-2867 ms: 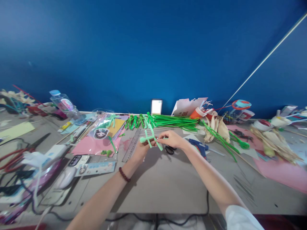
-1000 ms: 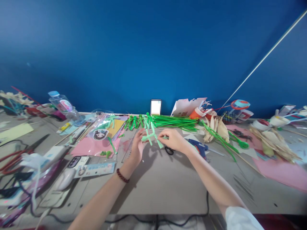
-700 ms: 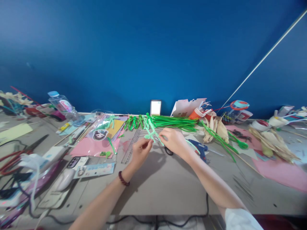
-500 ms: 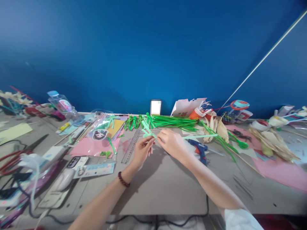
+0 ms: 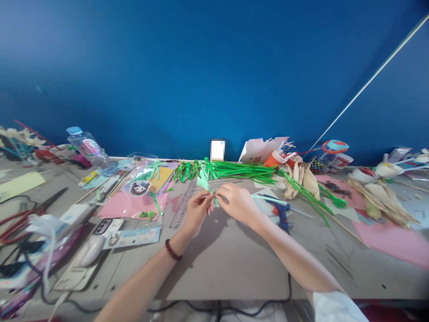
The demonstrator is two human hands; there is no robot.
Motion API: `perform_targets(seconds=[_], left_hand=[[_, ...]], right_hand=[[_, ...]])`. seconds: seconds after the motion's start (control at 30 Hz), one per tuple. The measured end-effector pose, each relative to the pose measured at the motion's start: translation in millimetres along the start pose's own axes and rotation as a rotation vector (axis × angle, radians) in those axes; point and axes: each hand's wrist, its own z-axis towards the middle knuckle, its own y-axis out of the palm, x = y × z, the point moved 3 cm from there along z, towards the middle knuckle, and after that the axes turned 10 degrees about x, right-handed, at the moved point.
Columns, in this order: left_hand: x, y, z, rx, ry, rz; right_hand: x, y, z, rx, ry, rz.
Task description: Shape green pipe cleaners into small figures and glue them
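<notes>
A pale green fuzzy stem piece (image 5: 203,182) is pinched between my two hands, its bent loops pointing up and away. My left hand (image 5: 198,208), with a dark beaded bracelet at the wrist, grips its lower left side. Close beside it, my right hand (image 5: 236,202) pinches the same piece, and a pale green length (image 5: 270,199) sticks out to the right past that hand. Behind my hands lie a bundle of green stems (image 5: 246,171) and several bent green figures (image 5: 187,171).
A ruler (image 5: 183,206) lies left of my left hand; a blue glue gun (image 5: 282,214) is right of my right hand. Further left are pink paper (image 5: 117,205), a phone (image 5: 103,226) and a bottle (image 5: 87,146). Dried husks (image 5: 310,181) lie right.
The pale stem's upper loops have drawn closer together and shifted slightly. Its right-hand end has swung lower and nearer. My right hand has moved a little.
</notes>
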Motion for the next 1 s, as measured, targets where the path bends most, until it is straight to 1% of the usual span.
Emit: perform_targets(seconds=[0.1, 0.3, 0.43, 0.57, 0.7, 0.9, 1.0], left_hand=[[0, -0.7, 0, -0.029, -0.013, 0.005], [5, 3.5, -2, -0.127, -0.069, -0.071], [5, 5.0, -4, -0.127, -0.169, -0.206], [1, 4.5, -3, -0.120, -0.256, -0.268], [1, 4.0, -1, -0.112, -0.235, -0.282], [-1, 2.8, 0, -0.065, -0.142, -0.190], [-3, 2.0, 0, -0.031, -0.141, -0.141]], right_hand=[[5, 1, 0, -0.007, 0.051, 0.060], [15, 4, 1, 0.026, 0.117, 0.302], [18, 10, 2, 0.009, 0.243, 0.428], [21, 16, 2, 0.036, 0.320, 0.507], [21, 16, 1, 0.068, 0.320, 0.423], [13, 11, -2, 0.127, 0.208, 0.163], [6, 15, -5, 0.125, 0.140, 0.010]])
